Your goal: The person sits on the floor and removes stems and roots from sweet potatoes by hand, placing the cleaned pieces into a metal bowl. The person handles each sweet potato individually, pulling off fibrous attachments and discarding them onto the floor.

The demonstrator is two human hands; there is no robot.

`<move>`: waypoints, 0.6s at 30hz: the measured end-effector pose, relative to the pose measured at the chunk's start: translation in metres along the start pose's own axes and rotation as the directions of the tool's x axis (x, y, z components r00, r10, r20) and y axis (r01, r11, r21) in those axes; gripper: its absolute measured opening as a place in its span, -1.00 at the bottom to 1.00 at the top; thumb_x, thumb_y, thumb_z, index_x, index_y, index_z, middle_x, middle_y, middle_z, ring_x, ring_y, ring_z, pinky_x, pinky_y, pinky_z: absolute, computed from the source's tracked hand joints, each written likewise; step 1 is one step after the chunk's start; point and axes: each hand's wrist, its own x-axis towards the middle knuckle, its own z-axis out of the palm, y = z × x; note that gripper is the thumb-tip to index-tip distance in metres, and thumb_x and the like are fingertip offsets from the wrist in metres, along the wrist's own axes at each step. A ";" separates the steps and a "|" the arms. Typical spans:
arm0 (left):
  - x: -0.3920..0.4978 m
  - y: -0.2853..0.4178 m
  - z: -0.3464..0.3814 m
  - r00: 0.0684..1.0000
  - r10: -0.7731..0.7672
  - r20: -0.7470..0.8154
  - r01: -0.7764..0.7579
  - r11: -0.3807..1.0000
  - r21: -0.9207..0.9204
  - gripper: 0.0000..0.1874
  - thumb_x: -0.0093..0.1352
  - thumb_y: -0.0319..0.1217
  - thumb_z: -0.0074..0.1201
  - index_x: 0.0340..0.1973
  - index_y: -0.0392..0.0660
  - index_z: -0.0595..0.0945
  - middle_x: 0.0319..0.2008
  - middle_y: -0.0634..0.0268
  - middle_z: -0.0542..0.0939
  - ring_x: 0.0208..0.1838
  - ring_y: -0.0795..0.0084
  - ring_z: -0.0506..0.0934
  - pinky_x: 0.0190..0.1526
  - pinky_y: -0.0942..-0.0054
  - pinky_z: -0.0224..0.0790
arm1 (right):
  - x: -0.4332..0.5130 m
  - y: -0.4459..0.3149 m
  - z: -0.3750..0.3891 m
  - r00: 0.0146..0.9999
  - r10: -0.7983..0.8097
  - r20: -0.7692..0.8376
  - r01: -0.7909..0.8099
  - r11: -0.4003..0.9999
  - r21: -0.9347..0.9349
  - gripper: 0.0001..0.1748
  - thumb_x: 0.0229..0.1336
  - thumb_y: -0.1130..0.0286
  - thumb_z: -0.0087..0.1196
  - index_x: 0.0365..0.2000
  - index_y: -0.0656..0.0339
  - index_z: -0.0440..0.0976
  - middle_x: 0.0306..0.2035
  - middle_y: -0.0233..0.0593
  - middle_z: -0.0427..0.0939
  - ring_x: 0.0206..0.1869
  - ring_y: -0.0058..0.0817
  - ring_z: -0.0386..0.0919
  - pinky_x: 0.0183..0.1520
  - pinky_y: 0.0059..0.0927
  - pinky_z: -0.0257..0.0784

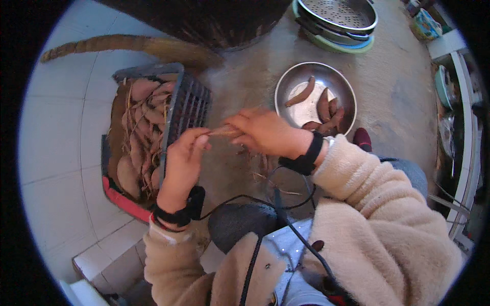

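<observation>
Between my hands, above the floor, is a thin sweet potato (224, 131). My left hand (185, 157) pinches its narrow left end between thumb and fingers. Around its thicker right part my right hand (266, 132) is closed, covering much of it. To the left, a plastic crate (191, 103) with slatted dark sides holds many sweet potatoes (143, 122) tangled with stringy roots. Beyond my right hand stands a round metal basin (281, 90). Several sweet potatoes (325, 105) lie inside it, some partly hidden at its near side.
Root scraps (264, 164) litter the floor under my hands. A black cable (245, 197) hangs between my wrists. Stacked basins with a perforated steamer tray (337, 15) stand at the back. A straw broom (153, 46) lies behind the crate, beside a dark bulky container (214, 19). Shelving (461, 126) lines the right side.
</observation>
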 end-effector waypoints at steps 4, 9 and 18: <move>-0.001 -0.020 0.020 0.983 0.092 0.159 -0.151 0.898 0.414 -0.85 0.34 -0.43 -0.06 -0.38 -0.24 0.55 -0.51 -0.01 0.56 -0.42 -0.01 0.54 -0.39 0.20 0.38 | -0.008 0.009 -0.005 0.995 -0.098 -0.012 0.087 0.922 -0.378 -0.84 0.01 0.28 0.00 -0.35 0.04 0.46 -0.37 -0.27 0.48 -0.17 -0.23 0.48 -0.16 -0.19 0.36; 0.019 -0.041 0.067 0.993 -0.081 0.081 0.011 0.769 0.639 -0.83 0.28 -0.41 -0.03 -0.49 -0.26 0.53 -0.48 -0.06 0.56 -0.39 -0.11 0.54 -0.38 0.09 0.40 | -0.010 0.015 -0.002 0.991 0.077 0.106 -0.005 0.833 -0.554 -0.83 -0.02 0.29 0.03 -0.39 0.08 0.51 -0.35 -0.21 0.54 -0.24 -0.21 0.53 -0.20 -0.17 0.40; 0.051 -0.109 0.104 0.951 -0.300 -0.072 0.289 0.948 -0.137 -0.78 0.34 -0.34 -0.03 -0.26 -0.22 0.61 -0.44 0.08 0.62 -0.38 0.25 0.57 -0.26 0.30 0.39 | -0.020 0.040 0.019 0.889 0.410 0.204 -0.435 0.895 0.095 -0.56 -0.05 0.09 0.14 -0.35 0.33 0.47 -0.38 0.14 0.52 -0.25 0.09 0.49 -0.22 -0.08 0.39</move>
